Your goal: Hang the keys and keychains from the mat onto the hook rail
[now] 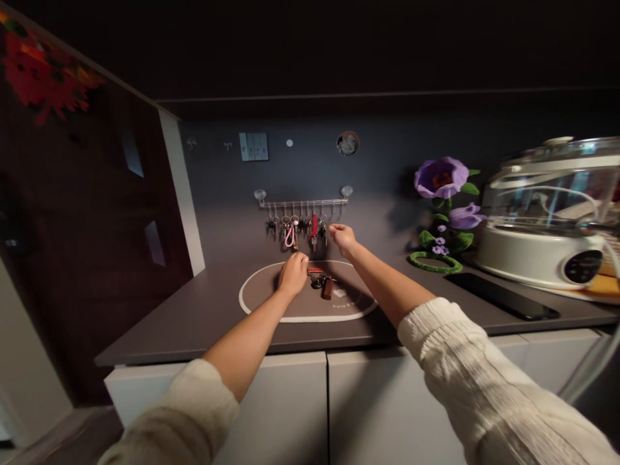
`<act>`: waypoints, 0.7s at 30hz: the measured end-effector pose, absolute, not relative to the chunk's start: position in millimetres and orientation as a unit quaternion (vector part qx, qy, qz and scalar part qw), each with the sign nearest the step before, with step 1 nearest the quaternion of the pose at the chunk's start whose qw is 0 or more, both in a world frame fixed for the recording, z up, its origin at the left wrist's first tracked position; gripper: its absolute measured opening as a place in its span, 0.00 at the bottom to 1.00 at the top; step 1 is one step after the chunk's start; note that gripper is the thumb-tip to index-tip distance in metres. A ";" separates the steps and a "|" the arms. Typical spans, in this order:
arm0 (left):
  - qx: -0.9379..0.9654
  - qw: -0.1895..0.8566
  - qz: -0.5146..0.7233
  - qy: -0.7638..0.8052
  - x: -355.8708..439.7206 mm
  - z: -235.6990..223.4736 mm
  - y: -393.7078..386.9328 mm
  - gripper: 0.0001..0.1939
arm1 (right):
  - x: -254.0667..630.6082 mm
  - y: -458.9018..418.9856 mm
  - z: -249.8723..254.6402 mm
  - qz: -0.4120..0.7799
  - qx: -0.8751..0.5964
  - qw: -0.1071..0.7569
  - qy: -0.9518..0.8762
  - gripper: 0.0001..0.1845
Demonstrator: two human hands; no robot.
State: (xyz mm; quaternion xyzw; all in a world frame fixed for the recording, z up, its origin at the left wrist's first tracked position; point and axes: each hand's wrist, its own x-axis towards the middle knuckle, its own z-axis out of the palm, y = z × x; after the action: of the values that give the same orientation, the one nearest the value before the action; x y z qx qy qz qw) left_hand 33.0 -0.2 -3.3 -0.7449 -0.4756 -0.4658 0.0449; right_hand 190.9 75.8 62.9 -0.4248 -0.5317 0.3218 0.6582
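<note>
My left hand [293, 274] is closed over the oval mat [271, 300], beside a bunch of keys [318, 282] with a brown fob [328, 289]. A small red item [314, 270] lies just past those keys. Whatever the left fingers hold, if anything, is hidden. Higher up, my right hand [343, 239] is pinched near the right end of a clear hook rack [304, 204]; I cannot make out anything between its fingertips. Several key bunches hang from the rack, among them one with a pink strap [290, 236] and one with a red piece [314, 226].
On the right of the counter [194, 323] stand purple artificial flowers [442, 177] on a green ring base, a black phone-like slab [501, 296] and a white appliance with a clear top [537, 242]. A switch panel [254, 146] is on the wall. A dark cabinet overhangs the counter.
</note>
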 end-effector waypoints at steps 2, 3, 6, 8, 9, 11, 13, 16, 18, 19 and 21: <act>-0.752 0.042 -0.457 -0.474 33.0 -2.6 -2.0 0.11 | 190.9 64.9 59.1 0.336 -0.412 0.647 -0.547 0.14; -0.755 0.040 -0.452 -0.473 32.9 -2.2 -2.9 0.11 | 190.7 58.9 56.7 0.345 -0.405 0.641 -0.553 0.13; -0.767 0.031 -0.441 -0.465 32.4 -1.4 -5.2 0.10 | 190.3 40.8 47.1 0.361 -0.394 0.624 -0.570 0.14; -0.776 0.027 -0.434 -0.457 31.7 -1.6 -6.0 0.10 | 190.8 29.6 39.4 0.364 -0.392 0.614 -0.580 0.15; -0.780 0.026 -0.430 -0.454 31.1 -1.9 -6.3 0.10 | 191.4 24.4 35.5 0.365 -0.389 0.609 -0.587 0.15; -0.788 0.022 -0.421 -0.449 30.0 -2.3 -7.2 0.10 | 193.3 14.9 28.3 0.364 -0.384 0.595 -0.605 0.16; -0.796 0.018 -0.412 -0.443 28.9 -2.3 -9.1 0.11 | 195.9 6.8 22.8 0.362 -0.381 0.578 -0.625 0.16; -0.801 0.011 -0.403 -0.443 27.6 -1.3 -14.5 0.11 | 200.6 -2.9 17.4 0.368 -0.383 0.539 -0.654 0.16; -0.801 0.004 -0.397 -0.447 26.7 -0.7 -18.5 0.11 | 203.4 -7.1 15.3 0.379 -0.389 0.510 -0.667 0.16; -0.803 0.000 -0.393 -0.447 26.2 -0.7 -20.0 0.12 | 204.4 -8.4 14.5 0.384 -0.393 0.500 -0.669 0.15; -0.811 -0.007 -0.384 -0.441 25.1 -1.4 -21.6 0.13 | 205.7 -9.5 12.9 0.391 -0.399 0.490 -0.669 0.15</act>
State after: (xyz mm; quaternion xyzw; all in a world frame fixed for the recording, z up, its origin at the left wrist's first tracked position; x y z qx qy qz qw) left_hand 25.1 -21.6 -1.4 -0.8110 -0.4414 -0.3838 -0.0065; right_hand 205.7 -9.5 12.9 -0.3994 -0.6689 0.3911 0.4900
